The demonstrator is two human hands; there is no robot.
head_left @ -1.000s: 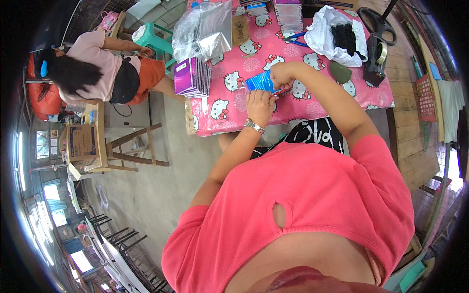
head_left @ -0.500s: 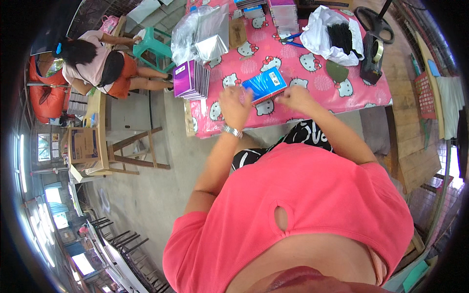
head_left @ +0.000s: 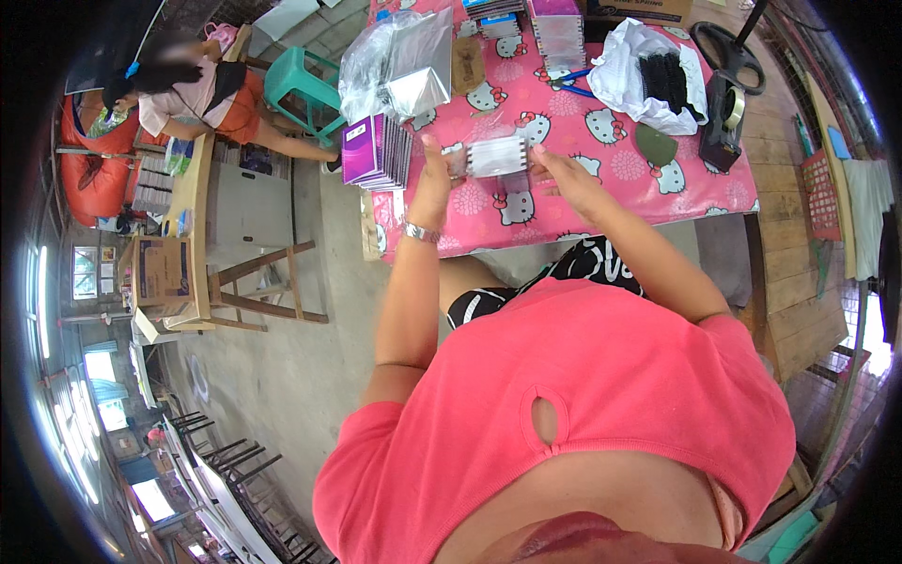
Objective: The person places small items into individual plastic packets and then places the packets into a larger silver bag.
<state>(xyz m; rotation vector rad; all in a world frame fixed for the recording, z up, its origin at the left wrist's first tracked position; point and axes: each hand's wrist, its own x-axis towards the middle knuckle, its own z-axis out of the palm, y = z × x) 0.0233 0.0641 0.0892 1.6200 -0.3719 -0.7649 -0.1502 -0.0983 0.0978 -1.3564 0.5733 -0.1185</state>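
A small block of white pages (head_left: 496, 158) with a toothed edge on its right side is between my two hands over the pink table cover. Blur hides its details, and a dark purplish patch shows just below it. My left hand (head_left: 433, 183) is upright at the block's left end, its fingers stretched out. From the right, my right hand (head_left: 567, 180) reaches in with extended fingers, the tips at the block's toothed edge. How firmly either hand touches it is unclear. A stack of purple spiral notebooks (head_left: 374, 152) stands left of my left hand.
Clear plastic sheets (head_left: 399, 66) lie beyond the purple stack. Further right are blue-handled pliers (head_left: 571, 83), a white bag (head_left: 624, 70) of black coils, a green leaf-shaped piece (head_left: 656, 146) and a tape dispenser (head_left: 722, 127). A co-worker (head_left: 193, 99) bends by a green stool (head_left: 303, 86).
The blue notebook face is gone from view; white page edges show between my hands instead. My left hand has moved slightly left, its fingers stretched upward. The co-worker has bent lower.
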